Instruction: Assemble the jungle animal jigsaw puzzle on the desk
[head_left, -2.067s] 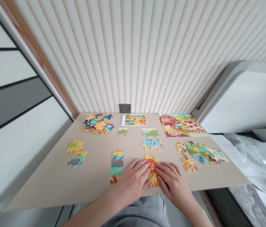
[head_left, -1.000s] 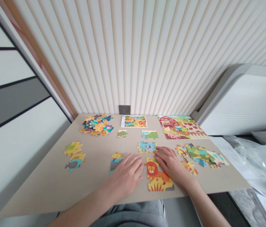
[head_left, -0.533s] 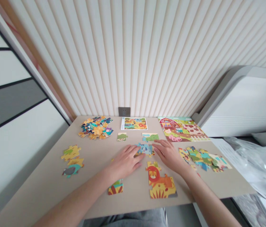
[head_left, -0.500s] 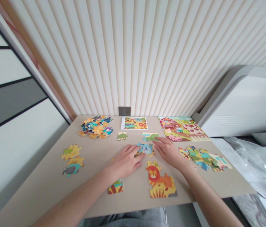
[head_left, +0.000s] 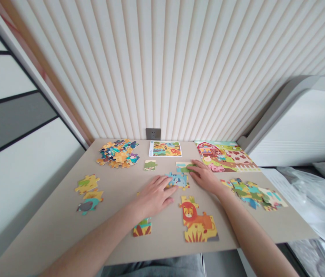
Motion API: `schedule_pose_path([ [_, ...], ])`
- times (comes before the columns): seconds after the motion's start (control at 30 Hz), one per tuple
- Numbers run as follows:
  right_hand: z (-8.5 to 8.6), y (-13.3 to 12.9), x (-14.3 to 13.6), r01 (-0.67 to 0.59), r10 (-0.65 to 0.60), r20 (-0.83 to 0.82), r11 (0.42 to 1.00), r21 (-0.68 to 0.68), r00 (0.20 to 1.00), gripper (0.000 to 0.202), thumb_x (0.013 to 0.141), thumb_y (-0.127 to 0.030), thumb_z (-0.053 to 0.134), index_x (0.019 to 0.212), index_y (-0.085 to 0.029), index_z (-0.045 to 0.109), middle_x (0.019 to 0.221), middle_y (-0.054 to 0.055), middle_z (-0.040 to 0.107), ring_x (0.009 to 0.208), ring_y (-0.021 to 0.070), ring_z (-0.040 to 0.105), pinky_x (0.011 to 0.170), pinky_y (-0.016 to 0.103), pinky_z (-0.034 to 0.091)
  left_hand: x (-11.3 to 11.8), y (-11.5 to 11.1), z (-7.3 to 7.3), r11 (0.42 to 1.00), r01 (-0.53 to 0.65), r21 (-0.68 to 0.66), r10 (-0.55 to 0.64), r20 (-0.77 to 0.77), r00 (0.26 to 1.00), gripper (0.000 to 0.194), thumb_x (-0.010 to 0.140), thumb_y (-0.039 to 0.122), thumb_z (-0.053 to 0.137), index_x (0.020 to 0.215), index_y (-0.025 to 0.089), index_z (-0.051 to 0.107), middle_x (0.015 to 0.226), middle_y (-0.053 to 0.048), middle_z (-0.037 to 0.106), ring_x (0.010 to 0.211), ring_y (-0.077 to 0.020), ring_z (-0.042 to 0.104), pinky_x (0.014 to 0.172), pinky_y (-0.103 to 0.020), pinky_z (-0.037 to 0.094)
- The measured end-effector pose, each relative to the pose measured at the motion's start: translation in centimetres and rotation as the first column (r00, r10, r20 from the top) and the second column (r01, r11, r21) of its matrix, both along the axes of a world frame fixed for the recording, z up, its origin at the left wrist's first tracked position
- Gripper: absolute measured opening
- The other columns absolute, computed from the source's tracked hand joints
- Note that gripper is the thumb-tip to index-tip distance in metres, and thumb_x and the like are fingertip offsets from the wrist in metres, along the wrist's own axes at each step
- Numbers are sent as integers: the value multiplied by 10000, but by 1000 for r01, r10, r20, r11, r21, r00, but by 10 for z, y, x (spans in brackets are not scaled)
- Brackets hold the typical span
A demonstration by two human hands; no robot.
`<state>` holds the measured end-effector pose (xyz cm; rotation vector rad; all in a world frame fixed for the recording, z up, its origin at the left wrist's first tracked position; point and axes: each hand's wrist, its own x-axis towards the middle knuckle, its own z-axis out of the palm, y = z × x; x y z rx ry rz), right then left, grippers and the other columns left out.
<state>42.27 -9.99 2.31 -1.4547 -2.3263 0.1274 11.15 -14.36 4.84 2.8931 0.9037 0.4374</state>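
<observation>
My left hand (head_left: pixel 157 193) lies flat with its fingers spread, the fingertips on the left part of a joined blue elephant puzzle section (head_left: pixel 179 179). Just above that section is a strip of green-tree puzzle pieces (head_left: pixel 182 167). The fingertips of my right hand (head_left: pixel 205 177) rest on the strip's right end, its fingers stretched out and partly covering it. Nearer to me lies a joined lion section (head_left: pixel 198 223). A puzzle section with green and brown leaves (head_left: pixel 142 227) is partly hidden under my left forearm. One single tree piece (head_left: pixel 150 165) lies up and to the left.
A heap of orange and blue pieces (head_left: pixel 119 154) is at the back left, near a picture card (head_left: pixel 165 149). A farm puzzle (head_left: pixel 225 157) stands at the back right, with loose pieces (head_left: pixel 254 194) below it. Yellow pieces (head_left: pixel 87 184) lie at the left.
My right hand has moved slightly up, and its fingers now cover the right end of the tree strip. My left hand stays on the elephant section. The view has shifted a little.
</observation>
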Motion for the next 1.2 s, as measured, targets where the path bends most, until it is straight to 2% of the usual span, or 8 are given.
schedule_pose_path([
  [0.2,1,8,2,-60,60,-32,998,-6,998,394,1009,-325,536,1392,-284,621,1432,110,614,1311,283,595,1133,498,469,0,-1,2,1000,-7,-3,7,9,1000,398,1026,399,569,1403,276,591,1388,-103,572,1367,-285,480,1175,-481,361],
  [0.4,5,6,0,-57,56,34,998,32,998,389,1015,-342,526,1385,-293,632,1358,113,644,1238,288,628,1077,477,506,2,-1,2,1000,-8,-14,7,-6,1000,408,1015,392,588,1404,269,584,1409,-109,561,1386,-295,466,1185,-487,352],
  [0.7,4,7,3,-86,85,47,996,21,995,359,1027,-333,518,1351,-292,666,1361,115,632,1248,283,618,1090,477,496,0,0,0,1000,-7,-16,7,14,1000,393,1031,409,545,1401,280,579,1423,-103,558,1397,-291,458,1189,-488,339],
  [0.9,0,8,3,-78,77,21,996,34,997,350,1019,-340,531,1332,-301,683,1348,119,634,1238,291,622,1084,496,501,1,0,1,1000,-15,-19,15,-7,1000,396,1012,394,587,1388,273,587,1420,-109,553,1399,-296,451,1188,-488,341],
  [1.2,4,7,5,-117,117,19,993,7,993,349,1015,-329,541,1336,-313,678,1368,106,616,1247,277,616,1091,477,499,1,-1,0,1000,-14,-23,14,-3,1000,415,1014,401,585,1410,279,576,1436,-109,545,1399,-291,454,1186,-485,349],
])
